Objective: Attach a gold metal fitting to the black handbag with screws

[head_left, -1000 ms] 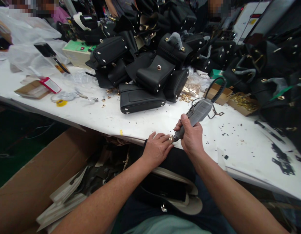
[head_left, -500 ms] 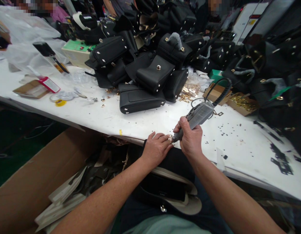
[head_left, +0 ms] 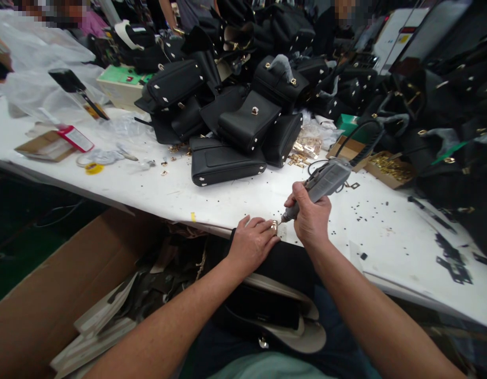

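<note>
A black handbag [head_left: 292,263] with a beige lining lies open on my lap, its flap stretched onto the table edge. My left hand [head_left: 253,243] holds that flap down, its fingertips around a small gold metal fitting [head_left: 274,227]. In my right hand [head_left: 312,213] is a grey electric screwdriver [head_left: 326,179], gripped around its body and tilted down to the left. Its thin tip is just above and right of the gold fitting. A metal clasp [head_left: 262,342] shows on the bag's near side.
Black handbags [head_left: 227,160] are piled across the white table [head_left: 168,195]. Open boxes of gold hardware [head_left: 389,168] stand behind the screwdriver. Small black bits and dark metal strips [head_left: 452,258] lie at right. A large cardboard box [head_left: 61,273] is below left; people stand behind.
My right hand has drawn the screwdriver slightly up and right, and its tip has come away from the gold fitting. My left hand stays on the flap.
</note>
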A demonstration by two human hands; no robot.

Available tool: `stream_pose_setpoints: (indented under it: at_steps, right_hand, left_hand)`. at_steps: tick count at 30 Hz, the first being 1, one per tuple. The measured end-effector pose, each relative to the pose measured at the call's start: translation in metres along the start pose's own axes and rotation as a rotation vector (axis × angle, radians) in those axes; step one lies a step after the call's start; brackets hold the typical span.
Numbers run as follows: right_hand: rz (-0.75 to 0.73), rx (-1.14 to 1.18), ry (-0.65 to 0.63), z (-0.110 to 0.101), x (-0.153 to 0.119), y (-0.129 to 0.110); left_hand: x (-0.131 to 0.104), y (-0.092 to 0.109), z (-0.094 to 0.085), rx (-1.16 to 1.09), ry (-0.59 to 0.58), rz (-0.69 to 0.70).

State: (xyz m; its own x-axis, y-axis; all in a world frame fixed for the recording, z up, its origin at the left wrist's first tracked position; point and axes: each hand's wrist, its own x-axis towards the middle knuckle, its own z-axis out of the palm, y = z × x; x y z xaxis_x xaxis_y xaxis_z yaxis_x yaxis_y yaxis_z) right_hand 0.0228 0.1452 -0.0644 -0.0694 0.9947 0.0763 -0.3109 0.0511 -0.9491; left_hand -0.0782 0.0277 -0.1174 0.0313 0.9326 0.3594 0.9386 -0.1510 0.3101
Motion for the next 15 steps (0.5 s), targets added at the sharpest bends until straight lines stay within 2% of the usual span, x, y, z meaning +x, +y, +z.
stream_pose_setpoints:
  at_steps: [8,15]
  right_hand:
    - [-0.018,-0.059,0.019,0.009,0.01,0.018]
    - [-0.003,-0.096,-0.033,0.01,0.006,0.017]
  left_hand:
    - [0.0,-0.001,0.002,0.021,0.005,0.003]
    - [0.0,-0.001,0.002,0.007,0.008,-0.004]
